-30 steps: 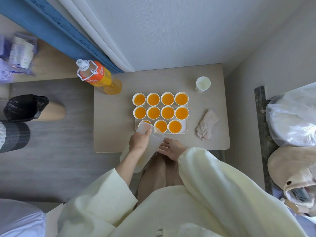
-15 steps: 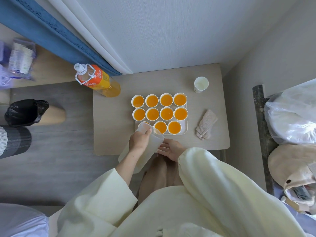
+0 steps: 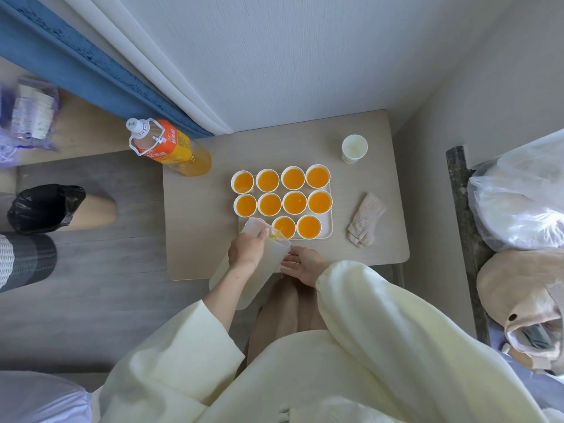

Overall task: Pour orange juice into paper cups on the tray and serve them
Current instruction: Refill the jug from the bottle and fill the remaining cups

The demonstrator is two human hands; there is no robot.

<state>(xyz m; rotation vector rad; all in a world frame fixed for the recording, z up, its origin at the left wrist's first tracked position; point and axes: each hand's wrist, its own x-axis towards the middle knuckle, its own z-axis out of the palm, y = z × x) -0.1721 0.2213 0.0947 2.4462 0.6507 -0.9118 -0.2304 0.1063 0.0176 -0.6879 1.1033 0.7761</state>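
Note:
A white tray (image 3: 327,229) on the small table holds several paper cups (image 3: 293,178) filled with orange juice. My left hand (image 3: 246,250) grips a translucent plastic jug (image 3: 265,261), tipped forward so its spout hides the front-left cup. A little juice shows at the jug's spout. My right hand (image 3: 300,264) rests with relaxed fingers against the jug's right side. An orange juice bottle (image 3: 166,148) stands at the table's back-left corner.
An empty paper cup (image 3: 354,148) stands apart at the back right of the table (image 3: 201,227). A folded cloth (image 3: 365,219) lies right of the tray. A black bag (image 3: 45,207) sits on the floor to the left. Plastic bags (image 3: 518,196) are piled on the right.
The jug has tipped slightly further over the front-left cup. The view shifted a little; both hands stay in place.

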